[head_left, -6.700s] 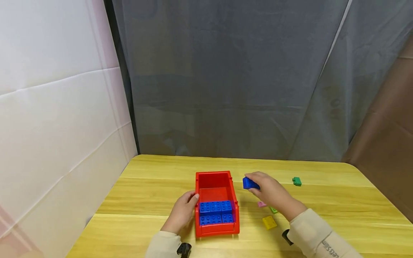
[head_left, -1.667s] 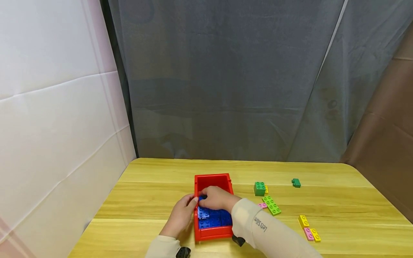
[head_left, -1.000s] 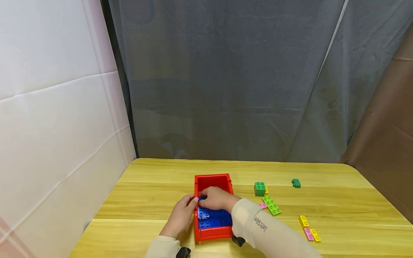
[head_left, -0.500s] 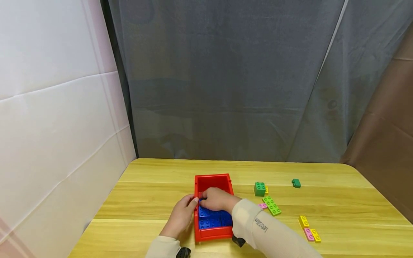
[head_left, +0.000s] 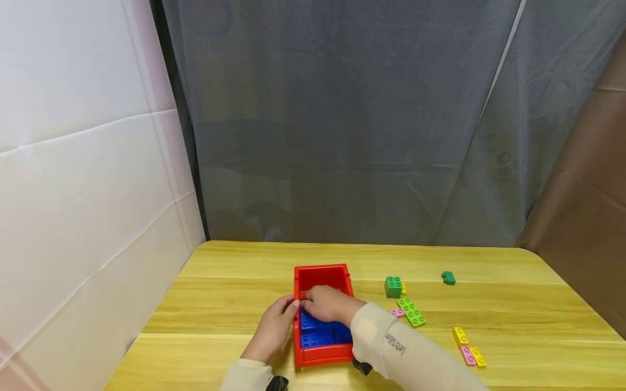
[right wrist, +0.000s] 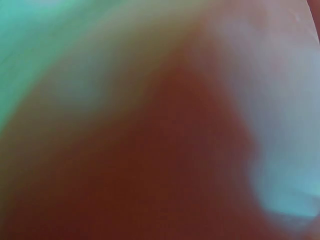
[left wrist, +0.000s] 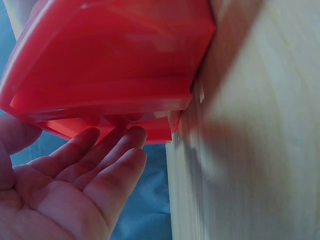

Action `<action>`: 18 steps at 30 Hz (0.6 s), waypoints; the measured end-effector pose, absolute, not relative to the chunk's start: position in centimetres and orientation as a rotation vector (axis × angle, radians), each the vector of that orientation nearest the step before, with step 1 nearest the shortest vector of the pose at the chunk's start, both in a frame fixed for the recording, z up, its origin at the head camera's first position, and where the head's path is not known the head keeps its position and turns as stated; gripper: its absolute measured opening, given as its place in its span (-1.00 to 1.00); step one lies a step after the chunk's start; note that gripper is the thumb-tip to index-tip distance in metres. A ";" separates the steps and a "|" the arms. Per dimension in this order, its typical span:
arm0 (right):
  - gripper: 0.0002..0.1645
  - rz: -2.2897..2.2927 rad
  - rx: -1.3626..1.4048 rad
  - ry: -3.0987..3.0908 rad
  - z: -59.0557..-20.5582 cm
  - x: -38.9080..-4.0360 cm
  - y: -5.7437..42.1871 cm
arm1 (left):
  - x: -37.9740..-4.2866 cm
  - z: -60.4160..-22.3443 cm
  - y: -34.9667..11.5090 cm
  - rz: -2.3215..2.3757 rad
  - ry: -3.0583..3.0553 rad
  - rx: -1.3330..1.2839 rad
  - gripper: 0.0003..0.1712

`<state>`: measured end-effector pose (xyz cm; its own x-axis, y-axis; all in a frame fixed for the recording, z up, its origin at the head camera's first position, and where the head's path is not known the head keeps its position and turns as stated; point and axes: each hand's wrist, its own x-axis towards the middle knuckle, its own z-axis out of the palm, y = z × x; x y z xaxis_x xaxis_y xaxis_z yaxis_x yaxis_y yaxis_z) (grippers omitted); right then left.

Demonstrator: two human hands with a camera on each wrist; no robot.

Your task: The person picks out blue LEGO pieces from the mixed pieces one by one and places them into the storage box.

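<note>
A red plastic bin (head_left: 323,355) stands on the wooden table in the head view, its front part filled with blue toy bricks (head_left: 318,340). My left hand (head_left: 273,330) holds the bin's left wall, thumb at the rim. In the left wrist view the fingers (left wrist: 117,172) of that hand reach along the wall's outer side. My right hand (head_left: 329,303) is down inside the bin, its curled fingers and thumb on a blue brick (head_left: 308,321) by the left wall. The hand hides part of that brick and the row behind. The right wrist view is a blur.
Right of the bin lie a green brick (head_left: 393,287) with a yellow one behind it, a lime brick (head_left: 411,312) and a pink brick (head_left: 397,313). Farther right are a dark green brick (head_left: 448,278), two yellow bricks (head_left: 459,336) and another pink one (head_left: 468,355).
Since the oldest frame, my right hand has brought a blue brick leftward into the bin. Over the last second it shifts slightly toward the front. The left hand keeps its place.
</note>
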<state>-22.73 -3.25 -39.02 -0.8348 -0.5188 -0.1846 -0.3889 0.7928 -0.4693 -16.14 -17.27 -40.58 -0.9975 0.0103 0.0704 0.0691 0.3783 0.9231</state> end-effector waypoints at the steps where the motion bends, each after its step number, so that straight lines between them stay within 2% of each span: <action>1: -0.57 -0.608 -0.694 2.678 -39.0 -22.7 -3.3 | -16.1 -40.6 -17.3 -1.722 -2.565 -0.073 -0.59; 18: -0.45 -0.363 -0.744 2.814 -38.2 -21.6 -2.4 | -16.4 -40.6 -16.8 -1.717 -2.580 -0.044 -0.57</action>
